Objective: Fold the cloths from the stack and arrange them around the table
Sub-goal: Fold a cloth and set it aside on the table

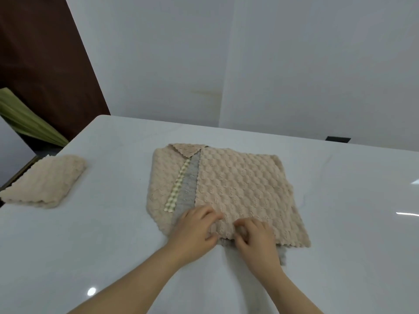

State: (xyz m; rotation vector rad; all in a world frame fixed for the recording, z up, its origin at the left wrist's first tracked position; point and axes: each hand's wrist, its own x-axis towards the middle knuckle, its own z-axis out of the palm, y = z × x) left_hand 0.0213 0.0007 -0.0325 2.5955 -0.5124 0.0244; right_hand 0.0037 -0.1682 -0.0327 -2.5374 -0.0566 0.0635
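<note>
Far left, beyond the counter edge: a green ribbed object (27, 118) against a dark brown panel (45, 64). Near the left edge of the glossy white counter (113, 234), a folded beige plush cloth (43, 181), lying flat and well apart from the stack. At centre, the stack of cloths (226, 168): a lower beige cloth (159, 177) with one far corner turned over, a cream checked cloth edge (177, 189) and a grey cloth (187, 186) showing as strips, a beige bubble-textured top cloth (247, 193) spread across them. At the stack's near edge, left grip (195, 230) clamped on the top cloth's hem, thumb under, fingers over. Just beside it, right grip (256, 240) pinching the same hem, fingers curled. Far right, light glare on the counter.
</note>
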